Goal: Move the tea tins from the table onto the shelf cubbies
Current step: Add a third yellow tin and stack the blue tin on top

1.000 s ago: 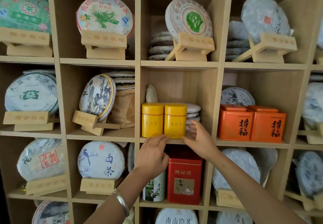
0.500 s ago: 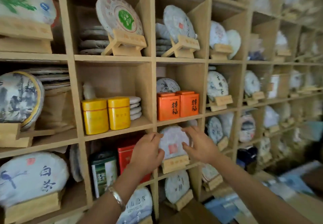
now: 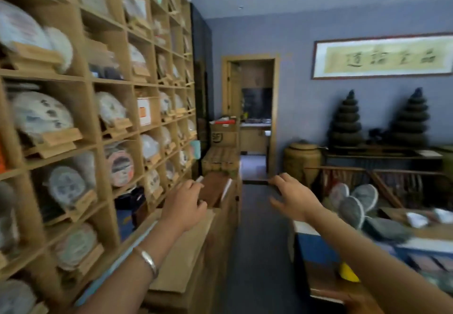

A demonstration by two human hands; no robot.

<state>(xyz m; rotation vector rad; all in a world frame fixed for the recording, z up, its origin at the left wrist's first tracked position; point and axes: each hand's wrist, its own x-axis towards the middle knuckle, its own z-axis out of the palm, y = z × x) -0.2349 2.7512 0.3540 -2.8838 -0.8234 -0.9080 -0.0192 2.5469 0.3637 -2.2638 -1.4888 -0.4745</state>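
- Many wrapped tea cakes on wooden stands fill the shelf cubbies [image 3: 98, 142] along my left, row after row toward the far wall; the whole shelf is blurred, and I can make out no tea tins in it from this angle
- Low against the shelf foot runs a line of cardboard boxes [image 3: 196, 240], with a brown-topped one further along
- Over those boxes my left hand [image 3: 185, 209] hangs in the air, fingers loosely curled, gripping nothing; a silver bangle [image 3: 148, 261] sits on that wrist
- Ahead, between my two arms, a dark floor aisle [image 3: 255, 240] leads to an open doorway [image 3: 252, 117], with a stack of cartons [image 3: 224, 142] standing just left of it
- My right hand [image 3: 293, 199] is held out over the aisle, palm down, fingers spread and relaxed, holding nothing
- Behind that hand a big woven-looking jar [image 3: 302, 159] stands against the grey-blue wall, and a framed calligraphy scroll [image 3: 382, 57] hangs above two dark tiered stacks on a sideboard
- On the right is the table [image 3: 416, 242], cluttered with grey tea cakes leaning in a fan and some small white things I cannot identify
- Under my right forearm, at the table's near end, part of a yellow tea tin [image 3: 346, 273] shows; my arm hides the rest of it
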